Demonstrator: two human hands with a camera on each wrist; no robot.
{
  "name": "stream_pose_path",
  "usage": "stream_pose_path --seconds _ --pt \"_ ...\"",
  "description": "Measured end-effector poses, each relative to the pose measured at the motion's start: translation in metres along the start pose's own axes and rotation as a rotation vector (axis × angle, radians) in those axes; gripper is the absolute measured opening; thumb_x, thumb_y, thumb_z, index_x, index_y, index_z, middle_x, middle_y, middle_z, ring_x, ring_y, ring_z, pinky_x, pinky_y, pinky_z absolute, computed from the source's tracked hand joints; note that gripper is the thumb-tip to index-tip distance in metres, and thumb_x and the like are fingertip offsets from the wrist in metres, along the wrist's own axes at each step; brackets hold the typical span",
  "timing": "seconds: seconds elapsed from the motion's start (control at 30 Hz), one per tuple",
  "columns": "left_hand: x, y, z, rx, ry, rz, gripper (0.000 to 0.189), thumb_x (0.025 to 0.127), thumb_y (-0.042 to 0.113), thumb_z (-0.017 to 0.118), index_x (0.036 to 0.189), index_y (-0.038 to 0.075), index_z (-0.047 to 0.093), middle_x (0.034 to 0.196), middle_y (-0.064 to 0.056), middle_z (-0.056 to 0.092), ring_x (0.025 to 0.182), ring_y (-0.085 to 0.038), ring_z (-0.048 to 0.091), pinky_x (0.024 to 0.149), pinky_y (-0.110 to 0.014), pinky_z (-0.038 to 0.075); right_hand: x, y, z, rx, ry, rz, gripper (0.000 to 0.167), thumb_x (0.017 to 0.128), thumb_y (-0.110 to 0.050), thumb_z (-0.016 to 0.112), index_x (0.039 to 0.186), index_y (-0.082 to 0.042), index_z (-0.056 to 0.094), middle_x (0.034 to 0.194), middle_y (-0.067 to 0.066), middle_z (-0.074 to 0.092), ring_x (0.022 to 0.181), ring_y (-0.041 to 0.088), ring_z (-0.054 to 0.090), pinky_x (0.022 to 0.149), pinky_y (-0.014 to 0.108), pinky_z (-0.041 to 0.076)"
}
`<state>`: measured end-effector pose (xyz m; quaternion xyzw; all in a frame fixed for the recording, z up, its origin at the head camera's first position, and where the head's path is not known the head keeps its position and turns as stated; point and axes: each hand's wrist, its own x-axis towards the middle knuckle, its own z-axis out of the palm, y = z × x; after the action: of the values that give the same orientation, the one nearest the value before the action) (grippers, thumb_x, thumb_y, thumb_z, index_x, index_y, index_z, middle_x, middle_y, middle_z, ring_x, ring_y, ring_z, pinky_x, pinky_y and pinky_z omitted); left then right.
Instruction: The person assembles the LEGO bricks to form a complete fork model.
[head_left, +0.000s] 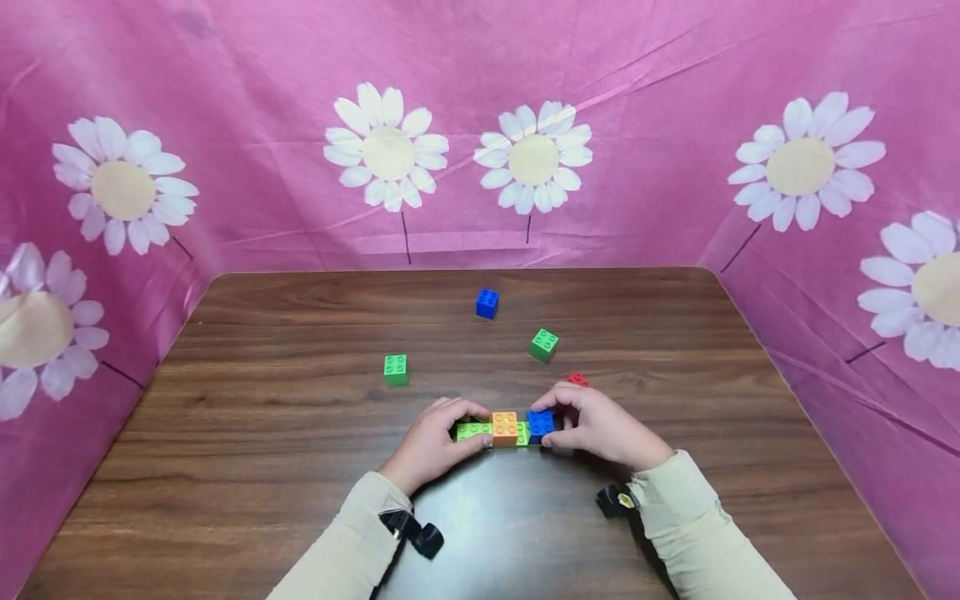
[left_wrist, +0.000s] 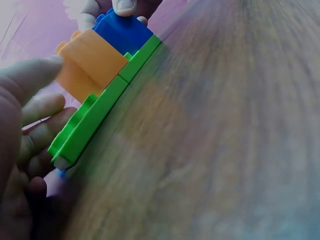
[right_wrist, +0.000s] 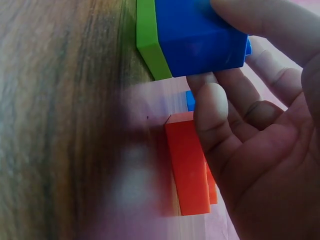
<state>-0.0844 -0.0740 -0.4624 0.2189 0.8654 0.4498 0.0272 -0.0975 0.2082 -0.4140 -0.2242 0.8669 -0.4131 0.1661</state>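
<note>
Two flat light-green bricks [head_left: 474,431] lie end to end on the table, their seam visible in the left wrist view. An orange brick [head_left: 505,428] sits upright across that seam. My left hand [head_left: 437,439] pinches the orange brick's left side between thumb and index finger, the other fingers behind the green strip. At the strip's right end stands a blue brick [head_left: 541,426], which my right hand [head_left: 600,423] grips with thumb in front and index finger behind. In the right wrist view, the blue brick [right_wrist: 200,40] rests on the green, its studs facing away from the table.
A red brick [head_left: 577,380] lies just behind my right hand and is partly hidden by it. Farther back are a green brick [head_left: 543,344], another blue brick [head_left: 487,303] and, to the left, a second green brick [head_left: 396,369]. Pink flowered cloth [head_left: 465,225] surrounds the wooden table [head_left: 262,400].
</note>
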Motion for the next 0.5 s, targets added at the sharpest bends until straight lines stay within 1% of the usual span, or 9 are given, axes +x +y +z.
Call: stream_pose_path --seconds 0.07,0.17,0.2,0.27,0.3,0.4,0.5 --pt "0.000 -0.001 0.001 -0.050 0.028 -0.007 0.019 0.091 0.030 0.075 0.110 0.024 0.072 0.105 0.015 0.067 0.099 -0.008 0.057 0.089 -0.035 0.048 -0.002 0.001 0.001 0.011 -0.005 0.014 0.036 0.082 -0.021 0.085 0.115 -0.022 0.070 0.109 -0.002 0.061 0.089 0.023 0.054 0.069 0.028 0.052" --pt "0.003 -0.004 0.001 -0.160 0.122 -0.011 0.010 0.094 0.021 0.071 0.102 0.016 0.072 0.092 0.009 0.068 0.084 -0.010 0.060 0.077 -0.030 0.050 -0.004 0.002 0.001 0.013 -0.005 0.027 0.036 0.083 -0.022 0.084 0.115 -0.021 0.070 0.110 -0.002 0.061 0.090 0.023 0.053 0.070 0.027 0.052" --pt "0.006 -0.005 0.001 -0.200 0.158 -0.010 0.008 0.094 0.018 0.071 0.100 0.013 0.072 0.088 0.007 0.067 0.078 -0.011 0.058 0.069 -0.028 0.049 -0.005 0.002 0.001 0.013 -0.002 0.027 0.036 0.083 -0.021 0.084 0.115 -0.021 0.070 0.109 -0.002 0.061 0.090 0.023 0.054 0.070 0.027 0.052" --pt "0.012 -0.009 0.000 -0.256 0.232 -0.004 0.005 0.094 0.012 0.070 0.096 0.009 0.071 0.081 0.003 0.066 0.070 -0.011 0.057 0.062 -0.025 0.048 -0.006 0.002 0.001 0.013 0.007 0.024 0.035 0.083 -0.020 0.084 0.114 -0.021 0.070 0.108 -0.002 0.061 0.088 0.022 0.054 0.069 0.027 0.052" --pt "0.016 -0.010 -0.001 -0.268 0.266 -0.005 0.003 0.093 0.010 0.070 0.095 0.008 0.070 0.079 0.002 0.066 0.067 -0.011 0.056 0.060 -0.024 0.047 -0.006 0.001 0.001 0.012 0.011 0.020 0.035 0.082 -0.019 0.085 0.113 -0.021 0.070 0.107 -0.002 0.062 0.087 0.022 0.054 0.068 0.027 0.051" --pt "0.027 -0.015 -0.004 -0.287 0.332 -0.018 0.003 0.092 0.006 0.069 0.094 0.007 0.070 0.080 0.001 0.066 0.068 -0.010 0.056 0.061 -0.022 0.046 -0.005 0.000 -0.001 0.012 0.008 0.010 0.034 0.082 -0.016 0.084 0.112 -0.021 0.069 0.104 -0.003 0.062 0.084 0.021 0.055 0.067 0.027 0.051" --pt "0.040 -0.020 -0.008 -0.301 0.380 -0.063 0.005 0.092 0.005 0.069 0.096 0.008 0.070 0.083 -0.001 0.067 0.072 -0.012 0.058 0.064 -0.022 0.048 -0.004 -0.001 -0.003 0.006 -0.002 0.008 0.035 0.082 -0.017 0.085 0.112 -0.021 0.069 0.103 -0.003 0.062 0.084 0.020 0.055 0.066 0.027 0.051"
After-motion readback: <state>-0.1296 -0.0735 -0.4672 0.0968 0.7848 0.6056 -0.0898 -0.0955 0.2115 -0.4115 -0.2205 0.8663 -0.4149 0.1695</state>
